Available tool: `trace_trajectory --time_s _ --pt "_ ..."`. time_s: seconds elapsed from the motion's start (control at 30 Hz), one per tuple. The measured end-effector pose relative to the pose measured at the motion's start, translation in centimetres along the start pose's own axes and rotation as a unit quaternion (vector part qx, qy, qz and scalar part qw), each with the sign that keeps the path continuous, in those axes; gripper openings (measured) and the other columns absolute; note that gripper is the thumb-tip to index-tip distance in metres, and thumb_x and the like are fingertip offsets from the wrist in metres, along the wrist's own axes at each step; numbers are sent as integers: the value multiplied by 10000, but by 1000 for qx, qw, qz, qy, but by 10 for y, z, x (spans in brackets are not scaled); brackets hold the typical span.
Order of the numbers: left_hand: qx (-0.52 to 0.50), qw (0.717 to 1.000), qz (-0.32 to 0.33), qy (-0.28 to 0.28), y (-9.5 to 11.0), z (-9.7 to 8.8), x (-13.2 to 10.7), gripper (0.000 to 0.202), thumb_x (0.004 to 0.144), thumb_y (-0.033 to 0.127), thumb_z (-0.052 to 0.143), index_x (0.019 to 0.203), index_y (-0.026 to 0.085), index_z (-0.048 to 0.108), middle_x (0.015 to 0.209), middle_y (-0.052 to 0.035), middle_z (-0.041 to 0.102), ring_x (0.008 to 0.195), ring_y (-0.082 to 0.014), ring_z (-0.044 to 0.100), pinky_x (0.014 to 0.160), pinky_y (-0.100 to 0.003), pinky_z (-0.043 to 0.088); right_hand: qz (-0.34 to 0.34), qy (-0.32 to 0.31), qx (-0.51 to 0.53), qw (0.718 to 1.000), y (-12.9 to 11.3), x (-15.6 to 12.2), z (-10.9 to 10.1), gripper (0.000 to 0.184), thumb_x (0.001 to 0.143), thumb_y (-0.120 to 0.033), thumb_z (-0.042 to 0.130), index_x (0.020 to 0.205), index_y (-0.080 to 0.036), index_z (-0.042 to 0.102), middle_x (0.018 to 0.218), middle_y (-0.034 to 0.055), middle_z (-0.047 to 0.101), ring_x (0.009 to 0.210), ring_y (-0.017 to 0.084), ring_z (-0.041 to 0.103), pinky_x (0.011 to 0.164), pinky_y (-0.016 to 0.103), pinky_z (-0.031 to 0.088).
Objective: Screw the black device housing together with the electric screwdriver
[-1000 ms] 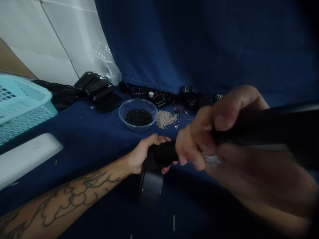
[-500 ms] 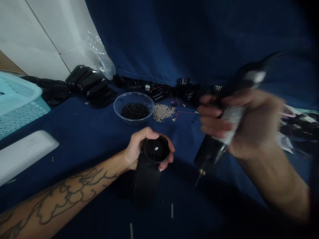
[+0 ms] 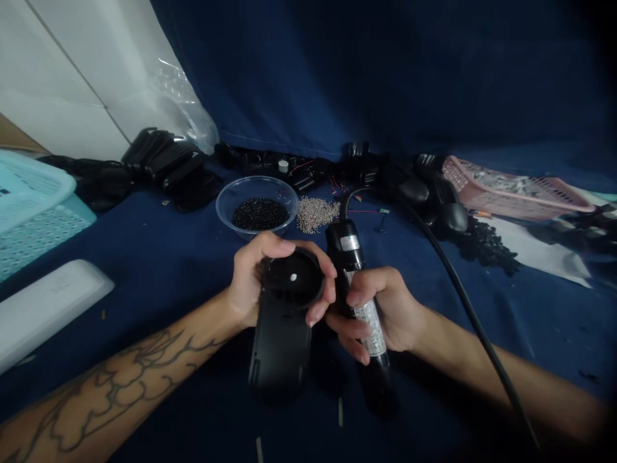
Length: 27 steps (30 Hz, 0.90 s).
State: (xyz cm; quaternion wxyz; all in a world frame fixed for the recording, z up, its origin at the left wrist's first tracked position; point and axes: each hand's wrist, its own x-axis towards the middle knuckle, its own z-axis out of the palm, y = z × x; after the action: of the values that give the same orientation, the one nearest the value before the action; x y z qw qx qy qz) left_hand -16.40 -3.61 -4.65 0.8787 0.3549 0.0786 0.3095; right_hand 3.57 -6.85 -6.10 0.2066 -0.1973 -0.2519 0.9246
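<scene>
My left hand (image 3: pixel 260 273) is wrapped round the round end of a black plastic housing (image 3: pixel 282 344), whose flat long part points down toward me. A small white spot shows inside its round recess. In my right hand (image 3: pixel 380 308) is a black electric screwdriver (image 3: pixel 371 328) with a silver label, its cord leaving the top end. The tool slants downward just right of the housing, and its lower tip is lost in shadow. Beyond my hands stands a clear plastic bowl (image 3: pixel 258 186) of small black screws (image 3: pixel 260 213), with a pile of silver screws (image 3: pixel 317 213) beside it.
A turquoise basket (image 3: pixel 43 212) and a long white case (image 3: pixel 53 308) lie at left. Black plastic parts (image 3: pixel 168 164) line the back. At right are a pink basket (image 3: pixel 520 199), a heap of small black pieces (image 3: pixel 489 244) and white paper (image 3: pixel 544 247). The black cord (image 3: pixel 463 292) crosses my right forearm.
My right hand has brought the screwdriver down and left, close to the housing, and turned it more upright. My left hand still holds the housing, shifted slightly.
</scene>
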Motion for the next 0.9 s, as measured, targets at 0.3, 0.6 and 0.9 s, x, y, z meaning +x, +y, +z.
trace_trajectory --time_s 0.3,0.6,0.9 --pt "66 997 -29 -16 -2 -9 3 485 812 400 436 935 37 734 791 -190 701 584 -261 637 550 -375 475 2 3 12 1000 4 -8 -21 262 684 -225 522 871 -78 631 444 31 509 391 171 559 429 230 487" --pt "71 997 6 35 10 -16 4 491 799 415 421 910 68 751 788 -173 700 592 -262 640 544 -374 473 -128 53 48 989 2 -8 -23 417 753 -197 486 1138 -119 626 690 55 651 425 90 455 460 233 507" --pt "64 997 -16 29 -5 -15 7 517 782 451 460 942 45 738 789 -172 700 573 -255 636 526 -355 464 -120 -39 50 991 3 -4 -34 265 783 -163 485 1044 -153 528 617 -20 548 478 82 474 644 410 619"
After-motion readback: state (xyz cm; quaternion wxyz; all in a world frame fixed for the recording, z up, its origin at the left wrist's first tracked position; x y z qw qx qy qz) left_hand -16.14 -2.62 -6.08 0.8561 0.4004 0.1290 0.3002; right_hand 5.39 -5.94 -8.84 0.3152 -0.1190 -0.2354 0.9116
